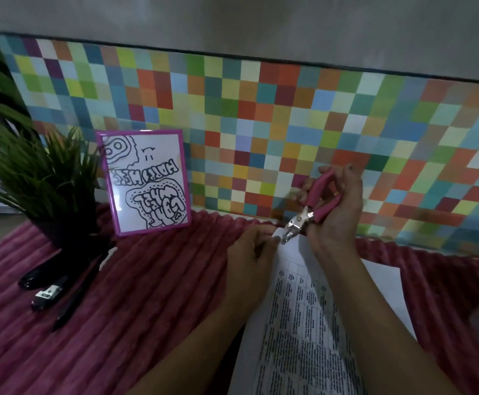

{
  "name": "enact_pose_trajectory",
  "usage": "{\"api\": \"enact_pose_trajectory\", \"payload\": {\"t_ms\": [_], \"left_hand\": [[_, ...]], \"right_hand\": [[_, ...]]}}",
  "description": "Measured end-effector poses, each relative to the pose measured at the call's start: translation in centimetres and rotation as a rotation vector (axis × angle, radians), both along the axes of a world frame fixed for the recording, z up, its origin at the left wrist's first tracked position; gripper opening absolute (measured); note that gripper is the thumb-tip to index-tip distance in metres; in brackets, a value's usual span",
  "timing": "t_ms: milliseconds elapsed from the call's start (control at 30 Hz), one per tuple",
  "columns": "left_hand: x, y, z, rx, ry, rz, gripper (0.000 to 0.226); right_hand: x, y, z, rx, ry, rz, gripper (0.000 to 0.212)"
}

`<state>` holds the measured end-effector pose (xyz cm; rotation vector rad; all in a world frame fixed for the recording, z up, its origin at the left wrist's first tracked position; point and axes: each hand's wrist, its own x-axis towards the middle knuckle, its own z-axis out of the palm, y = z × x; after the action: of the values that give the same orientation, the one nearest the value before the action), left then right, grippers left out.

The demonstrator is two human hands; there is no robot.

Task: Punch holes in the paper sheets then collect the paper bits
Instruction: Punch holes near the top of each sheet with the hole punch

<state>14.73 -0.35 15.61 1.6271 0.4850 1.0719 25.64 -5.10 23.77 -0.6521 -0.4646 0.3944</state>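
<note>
1. Punching step: right hand [336, 206] squeezes the pink hole punch [315, 205], its nose on the paper [304, 323] corner at 12 o'clock.
2. Left hand [251, 252] pinches that corner.
3. Next, probably squeeze fully, then gather bits; none visible yet.

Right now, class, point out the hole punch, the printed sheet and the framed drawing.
hole punch [322, 195]: head view, pink handle.
printed sheet [298, 323]: head view, text table.
framed drawing [147, 181]: head view, drawn middle.

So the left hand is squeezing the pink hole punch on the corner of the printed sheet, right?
Not quite: the head view shows the right hand squeezing the pink hole punch on the corner of the printed sheet; the left hand only holds that corner.
</note>
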Motion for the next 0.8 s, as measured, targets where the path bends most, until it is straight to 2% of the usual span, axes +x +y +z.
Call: {"api": "enact_pose_trajectory", "payload": {"t_ms": [300,800], "left_hand": [[-0.07,-0.37,0.36,0.014,-0.012,-0.017,0.011],[-0.4,-0.73,0.66,-0.015,0.02,-0.062,0.008]], "right_hand": [[0.04,0.2,-0.07,0.029,-0.017,-0.034,0.029],[-0.45,0.38,-0.01,-0.005,-0.042,-0.245,0.028]]}}
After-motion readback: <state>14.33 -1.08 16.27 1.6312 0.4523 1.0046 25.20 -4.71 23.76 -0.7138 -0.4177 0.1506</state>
